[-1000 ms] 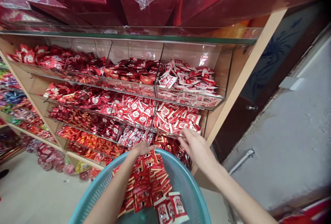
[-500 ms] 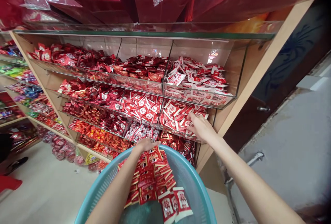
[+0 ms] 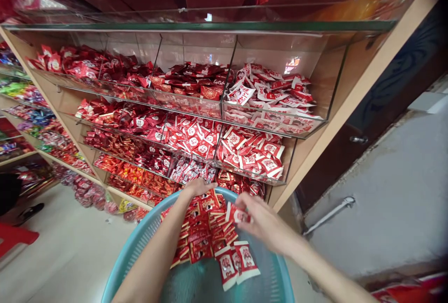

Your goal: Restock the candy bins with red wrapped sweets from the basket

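A teal plastic basket (image 3: 133, 247) is in front of me, below the shelves. My left hand (image 3: 198, 187) grips its far rim, the fingers partly hidden behind the edge. Over the basket's right side, my right hand (image 3: 257, 219) pinches a red and white candy packet (image 3: 238, 214) between thumb and fingers. Inside the basket lie rows of red candy packets (image 3: 201, 235) with cream edges. Several larger white-edged packets (image 3: 238, 263) rest apart from them, nearer to me. The bin of red and cream packets (image 3: 250, 151) on the shelf is just beyond my right hand.
Wooden shelves (image 3: 304, 163) with glass-fronted bins of wrapped candy fill the view ahead. A glass shelf edge (image 3: 196, 26) juts out above them, under dark red boxes. To the right are a grey wall (image 3: 392, 186) and a pipe (image 3: 331, 214). A red stool (image 3: 16, 240) stands at left.
My right hand has come back from the shelf bin to above the basket, with a candy packet in its fingers. My left hand stays on the rim. The view has shifted slightly.
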### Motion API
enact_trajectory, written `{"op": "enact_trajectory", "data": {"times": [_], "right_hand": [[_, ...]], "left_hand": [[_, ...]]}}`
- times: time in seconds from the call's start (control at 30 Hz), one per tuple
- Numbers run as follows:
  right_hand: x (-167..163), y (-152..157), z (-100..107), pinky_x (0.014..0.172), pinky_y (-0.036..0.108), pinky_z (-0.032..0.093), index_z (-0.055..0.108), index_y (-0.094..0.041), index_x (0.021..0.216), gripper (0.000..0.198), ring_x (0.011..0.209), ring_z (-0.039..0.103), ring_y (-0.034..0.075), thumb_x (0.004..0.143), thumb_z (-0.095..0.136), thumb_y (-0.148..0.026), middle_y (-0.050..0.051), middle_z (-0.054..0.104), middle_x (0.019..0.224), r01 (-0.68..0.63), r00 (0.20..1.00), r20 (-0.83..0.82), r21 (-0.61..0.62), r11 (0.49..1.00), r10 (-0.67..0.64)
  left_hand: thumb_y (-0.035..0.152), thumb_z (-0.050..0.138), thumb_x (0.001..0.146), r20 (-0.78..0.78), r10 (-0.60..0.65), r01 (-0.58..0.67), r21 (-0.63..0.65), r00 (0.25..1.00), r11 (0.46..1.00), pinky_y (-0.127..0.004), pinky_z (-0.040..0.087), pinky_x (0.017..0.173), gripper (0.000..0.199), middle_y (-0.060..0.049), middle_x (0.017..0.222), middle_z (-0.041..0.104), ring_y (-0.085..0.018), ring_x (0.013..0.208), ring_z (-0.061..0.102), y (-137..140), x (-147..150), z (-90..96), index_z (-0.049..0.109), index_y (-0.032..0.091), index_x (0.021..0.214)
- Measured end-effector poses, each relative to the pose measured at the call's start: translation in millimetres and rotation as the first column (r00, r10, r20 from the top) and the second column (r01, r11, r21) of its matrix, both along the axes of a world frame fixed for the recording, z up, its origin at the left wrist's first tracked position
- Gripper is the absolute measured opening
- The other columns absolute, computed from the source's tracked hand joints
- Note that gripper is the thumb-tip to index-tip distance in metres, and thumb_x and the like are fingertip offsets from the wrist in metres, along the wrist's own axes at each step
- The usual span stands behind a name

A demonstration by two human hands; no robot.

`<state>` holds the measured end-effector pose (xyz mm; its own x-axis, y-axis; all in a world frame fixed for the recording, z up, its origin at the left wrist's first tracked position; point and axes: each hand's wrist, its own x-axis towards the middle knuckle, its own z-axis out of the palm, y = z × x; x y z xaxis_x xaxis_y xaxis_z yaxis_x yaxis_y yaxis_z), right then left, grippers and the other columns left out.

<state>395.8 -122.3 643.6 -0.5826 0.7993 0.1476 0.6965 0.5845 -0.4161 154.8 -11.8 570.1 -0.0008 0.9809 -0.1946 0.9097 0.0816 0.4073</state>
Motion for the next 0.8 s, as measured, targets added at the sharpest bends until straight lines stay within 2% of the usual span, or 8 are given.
{"op": "enact_trajectory", "data": {"times": [0.07,0.13,0.23,0.43,0.57,0.7,0.8], "right_hand": [[-11.0,-6.4,-29.4,0.073,0.026,0.040,0.049,-0.021,0.094,0.027,0.089,0.052,0.017,0.068,0.054,-0.014,0.002,0.058,0.092,-0.005,0.992,0.125,-0.122,0.992,0.021],[-22.4,-11.1,-52.5,0.075,0.027,0.040,0.051,-0.018,0.097,0.032,0.093,0.054,0.020,0.065,0.056,-0.015,0.005,0.060,0.097,0.023,0.966,0.256,-0.191,0.981,0.027],[-36.9,-18.0,-72.5,0.077,0.032,0.042,0.052,-0.014,0.107,0.042,0.098,0.056,0.026,0.066,0.057,-0.019,0.013,0.063,0.102,0.084,0.914,0.405,-0.171,0.982,-0.008],[-55.0,-29.0,-87.1,0.084,0.042,0.042,0.052,-0.007,0.115,0.051,0.101,0.057,0.033,0.065,0.056,-0.015,0.019,0.064,0.102,0.116,0.868,0.491,-0.062,0.991,-0.071],[-59.2,-30.3,-98.0,0.085,0.042,0.041,0.054,-0.008,0.114,0.049,0.099,0.058,0.031,0.065,0.058,-0.011,0.019,0.065,0.101,0.117,0.844,0.531,-0.046,0.992,-0.075],[-56.3,-27.4,-107.7,0.093,0.046,0.036,0.047,-0.007,0.124,0.058,0.108,0.054,0.032,0.070,0.061,-0.018,0.020,0.061,0.112,0.070,0.829,0.558,-0.041,0.997,-0.035],[-54.3,-27.6,-107.8,0.095,0.047,0.034,0.046,-0.007,0.126,0.061,0.112,0.051,0.033,0.071,0.065,-0.025,0.021,0.059,0.115,0.085,0.837,0.545,-0.056,0.995,-0.041]], "left_hand": [[0.081,0.028,0.069,0.003,-0.010,0.010,-0.001,1.000,1.000,-0.035,0.044,0.079,0.073,-0.011,0.085,0.065,-0.029,0.089,0.060,-1.2,2.3,3.3,0.066,0.018,0.073],[0.079,0.030,0.070,0.006,-0.021,0.021,-0.003,1.000,1.000,-0.034,0.044,0.078,0.070,-0.010,0.086,0.065,-0.029,0.091,0.059,-2.0,4.6,5.8,0.066,0.019,0.073],[0.078,0.031,0.071,0.004,-0.027,0.027,-0.016,1.000,1.000,-0.035,0.043,0.078,0.068,-0.010,0.088,0.065,-0.030,0.092,0.059,-2.6,7.1,7.1,0.065,0.019,0.072],[0.077,0.032,0.072,0.006,-0.027,0.027,-0.016,1.000,1.000,-0.038,0.043,0.080,0.068,-0.011,0.090,0.065,-0.031,0.093,0.059,-3.7,7.4,5.2,0.067,0.019,0.075],[0.077,0.032,0.072,-0.001,-0.025,0.025,-0.012,1.000,1.000,-0.038,0.043,0.081,0.069,-0.012,0.090,0.066,-0.031,0.093,0.059,-5.4,6.4,5.0,0.068,0.019,0.078],[0.077,0.030,0.073,-0.009,-0.029,0.029,-0.014,1.000,0.999,-0.036,0.043,0.079,0.069,-0.011,0.090,0.066,-0.030,0.092,0.059,-8.2,6.3,6.2,0.067,0.018,0.076],[0.077,0.030,0.073,-0.017,-0.025,0.024,-0.013,1.000,1.000,-0.035,0.043,0.078,0.069,-0.011,0.090,0.066,-0.030,0.092,0.059,-9.1,5.7,5.8,0.066,0.018,0.074]]}}
